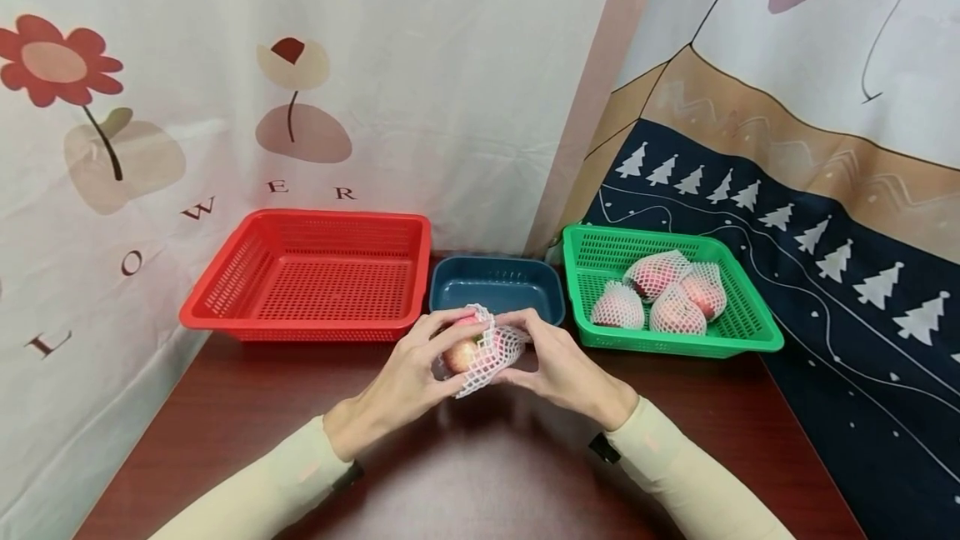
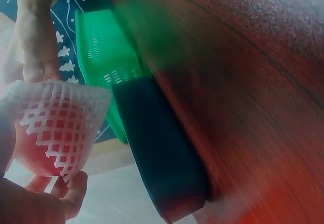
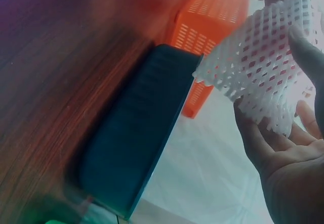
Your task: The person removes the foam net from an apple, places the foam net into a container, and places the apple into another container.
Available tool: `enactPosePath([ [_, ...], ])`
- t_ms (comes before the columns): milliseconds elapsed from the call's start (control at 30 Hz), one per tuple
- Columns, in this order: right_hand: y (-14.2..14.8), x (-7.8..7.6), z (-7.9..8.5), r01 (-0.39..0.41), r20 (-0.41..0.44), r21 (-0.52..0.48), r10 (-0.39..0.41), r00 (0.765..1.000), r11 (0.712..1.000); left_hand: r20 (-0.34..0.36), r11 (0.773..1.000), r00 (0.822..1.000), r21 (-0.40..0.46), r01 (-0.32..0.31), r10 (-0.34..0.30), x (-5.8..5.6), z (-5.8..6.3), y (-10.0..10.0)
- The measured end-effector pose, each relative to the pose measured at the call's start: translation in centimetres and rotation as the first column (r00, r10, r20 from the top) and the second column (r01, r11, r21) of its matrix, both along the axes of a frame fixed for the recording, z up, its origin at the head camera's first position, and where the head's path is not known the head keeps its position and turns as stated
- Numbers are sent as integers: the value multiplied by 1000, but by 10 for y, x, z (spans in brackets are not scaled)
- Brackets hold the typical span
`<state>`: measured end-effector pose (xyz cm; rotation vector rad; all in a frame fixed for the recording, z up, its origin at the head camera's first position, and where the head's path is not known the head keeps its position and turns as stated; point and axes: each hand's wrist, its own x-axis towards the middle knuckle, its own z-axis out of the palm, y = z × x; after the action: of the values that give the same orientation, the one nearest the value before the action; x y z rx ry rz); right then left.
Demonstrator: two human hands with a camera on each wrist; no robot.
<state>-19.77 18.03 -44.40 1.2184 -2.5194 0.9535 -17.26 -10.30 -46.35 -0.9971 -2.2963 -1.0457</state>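
Note:
Above the table's middle, a red-and-yellow apple (image 1: 459, 356) sits partly inside a white foam net (image 1: 492, 359). My left hand (image 1: 403, 371) grips the apple from its bare left side, with fingertips along the net's edge. On the other side, my right hand (image 1: 562, 362) holds the net's right end between thumb and fingers. In the left wrist view the net (image 2: 63, 118) covers much of the apple (image 2: 35, 155). The right wrist view shows the net (image 3: 271, 57) hanging past the fruit, whose far side is hidden there.
A red basket (image 1: 193, 312) stands at the back left, with nothing inside. Behind the hands is a small dark blue basket (image 1: 497, 263). At the right, a green basket (image 1: 750, 332) bears several netted fruits (image 1: 678, 311). Printed curtains (image 1: 465, 90) hang behind the table (image 1: 247, 407).

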Motion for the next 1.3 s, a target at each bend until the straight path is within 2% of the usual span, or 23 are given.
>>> enactPosePath([
  [200,3,-4,2,-53,-81,-31,50,995,998,12,1000,1000,7,-11,11,0,1,-2],
  [500,5,-5,2,-68,-217,-75,51,975,995,-28,1000,1000,8,-1,1,-2,-3,-3],
  [800,8,-5,3,-111,-213,-130,82,974,985,3,1000,1000,27,1,-1,-4,-4,-5],
  [1067,11,-7,2,-94,-200,-135,65,978,986,10,1000,1000,31,4,-5,-5,-4,-6],
  [1300,12,-8,2,-78,-209,-147,46,977,986,8,999,1000,36,-19,19,-5,-3,-6],
])
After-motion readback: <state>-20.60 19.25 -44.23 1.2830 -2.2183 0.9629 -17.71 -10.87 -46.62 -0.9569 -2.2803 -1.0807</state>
